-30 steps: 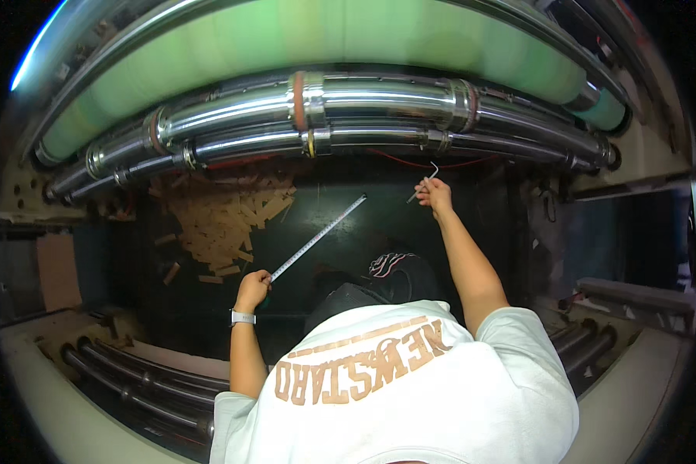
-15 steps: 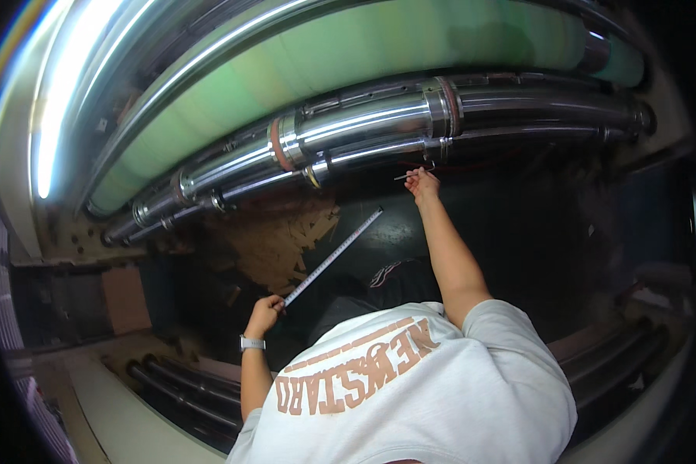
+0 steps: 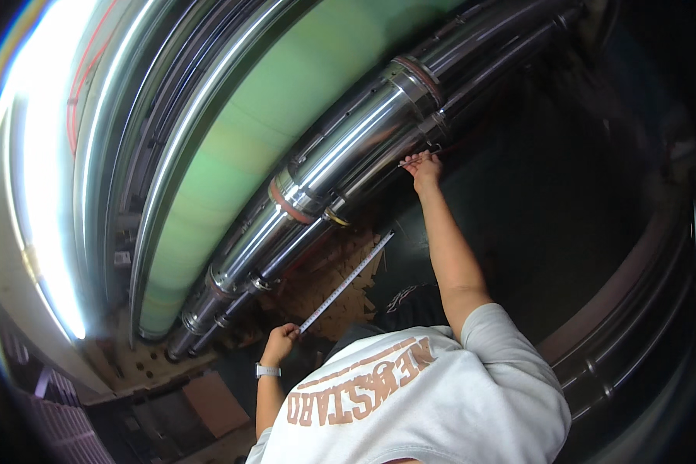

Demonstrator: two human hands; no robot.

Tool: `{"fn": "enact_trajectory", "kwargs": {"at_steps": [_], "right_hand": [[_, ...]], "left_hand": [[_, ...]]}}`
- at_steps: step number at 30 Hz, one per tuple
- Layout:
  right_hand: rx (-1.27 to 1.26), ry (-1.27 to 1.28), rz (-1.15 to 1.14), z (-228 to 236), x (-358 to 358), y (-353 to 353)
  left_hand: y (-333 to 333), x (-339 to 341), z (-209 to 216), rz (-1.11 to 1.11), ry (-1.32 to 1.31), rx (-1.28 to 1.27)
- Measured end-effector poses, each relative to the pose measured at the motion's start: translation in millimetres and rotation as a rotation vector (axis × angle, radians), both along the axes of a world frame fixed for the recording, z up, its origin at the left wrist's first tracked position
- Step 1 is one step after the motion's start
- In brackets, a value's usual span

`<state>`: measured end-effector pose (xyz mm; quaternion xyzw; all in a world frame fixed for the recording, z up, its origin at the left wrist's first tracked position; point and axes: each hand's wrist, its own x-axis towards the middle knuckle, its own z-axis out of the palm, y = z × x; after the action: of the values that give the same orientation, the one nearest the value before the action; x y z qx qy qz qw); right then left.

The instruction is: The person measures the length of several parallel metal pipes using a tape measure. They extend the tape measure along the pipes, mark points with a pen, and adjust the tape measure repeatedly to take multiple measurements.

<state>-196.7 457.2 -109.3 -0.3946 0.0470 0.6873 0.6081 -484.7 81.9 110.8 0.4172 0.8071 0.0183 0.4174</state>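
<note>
A white strip of measuring tape (image 3: 346, 281) runs out from my left hand (image 3: 281, 344), whose fingers are closed round its near end. The extended tape slants up to the right, its far end in the air below the machine. My right hand (image 3: 424, 172) pinches a thin metal tool (image 3: 407, 162); its exact kind is too small to make out. That hand is just below a slim steel shaft (image 3: 367, 178), near a collar on it. Whether the tool touches the shaft cannot be told. Above runs a thicker polished shaft (image 3: 356, 139) with collars and reddish-brown rings.
A large green roller (image 3: 232, 162) curves along behind the shafts. A bright light tube (image 3: 46, 201) glows at the left. Torn brown cardboard pieces (image 3: 348, 313) lie below the tape. Dark rollers (image 3: 611, 367) stand at the lower right.
The view has turned, so the machine's shafts now slope more steeply up to the right. Both hands keep their holds; the right one is still close to the slim shaft.
</note>
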Motion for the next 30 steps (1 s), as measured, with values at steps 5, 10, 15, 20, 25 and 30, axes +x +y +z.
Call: {"fn": "enact_trajectory", "kwargs": {"at_steps": [5, 10, 15, 20, 25, 30], "right_hand": [[-0.061, 0.072, -0.089, 12, -9, -5], [-0.003, 0.363, -0.104, 8, -1, 0], [-0.007, 0.286, -0.075, 12, 9, -7], [-0.032, 0.231, -0.056, 19, 5, -8], [0.048, 0.351, -0.155, 13, 6, -1], [0.042, 0.457, -0.160, 14, 10, 2]], "left_hand": [[11, -10, -5, -0.029, 0.047, -0.048], [32, 10, -11, -0.036, -0.028, -0.046], [43, 22, -11, -0.074, -0.004, -0.027], [35, 21, -19, -0.090, 0.035, -0.113], [24, 9, -27, -0.110, 0.021, -0.095], [17, 3, -38, -0.115, 0.041, -0.099]]}}
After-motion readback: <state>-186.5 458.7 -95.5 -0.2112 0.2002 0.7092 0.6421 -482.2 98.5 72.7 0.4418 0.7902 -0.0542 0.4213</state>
